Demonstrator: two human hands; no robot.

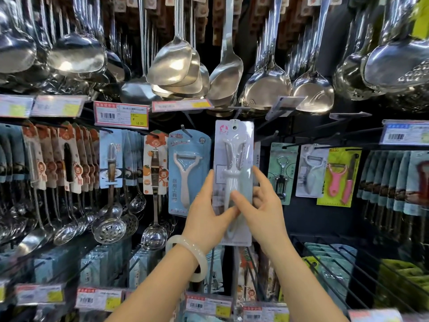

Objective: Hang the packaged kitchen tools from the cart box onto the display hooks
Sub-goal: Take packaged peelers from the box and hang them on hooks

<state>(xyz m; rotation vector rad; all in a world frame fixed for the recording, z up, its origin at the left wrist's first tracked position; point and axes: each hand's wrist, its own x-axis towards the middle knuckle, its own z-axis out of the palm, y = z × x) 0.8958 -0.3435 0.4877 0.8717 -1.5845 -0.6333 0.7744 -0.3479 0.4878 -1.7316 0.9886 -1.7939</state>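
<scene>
I hold a tall clear blister pack (233, 145) with a white peeler and knife upright before the display, between both hands. My left hand (206, 212) grips its lower left edge, thumb across the front. My right hand (264, 205) pinches the lower right side, thumb on the front, fingers behind. The pack's hang hole (235, 128) sits near the top, just below a black display hook (241, 110) that juts out toward me. The cart box is out of view.
A blue-carded white peeler (186, 173) hangs just left of the pack; a corkscrew card (281, 173), another peeler card (311, 170) and a yellow card with pink tools (337, 177) hang to the right. Steel ladles (176, 63) hang above. Price tags (120, 113) line the rails.
</scene>
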